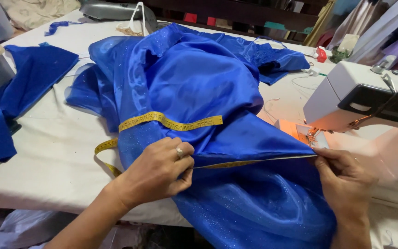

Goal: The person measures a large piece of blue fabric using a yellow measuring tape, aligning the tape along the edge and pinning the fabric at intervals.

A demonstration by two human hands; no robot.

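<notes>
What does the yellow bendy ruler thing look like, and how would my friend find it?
Start at the white sewing machine on the right, then look left across the big shiny blue fabric heaped on the table. The measuring tape is a thin yellow strip curving over the fabric, with one stretch pulled straight between the left hand and right hand. It is the only yellow thing among all the blue.

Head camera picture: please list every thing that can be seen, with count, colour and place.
satin garment: one, bright blue, spread over the table's middle
measuring tape: one, yellow, across the garment, stretched between both hands
sewing machine: one, white, right side, its lamp lit
table: one, off-white top
fabric pieces: some, blue, at the left edge
grey device: one, far end of the table
left hand: one, ring on a finger, pinching tape against the garment
right hand: one, pinching the tape's end at the garment's edge
</notes>
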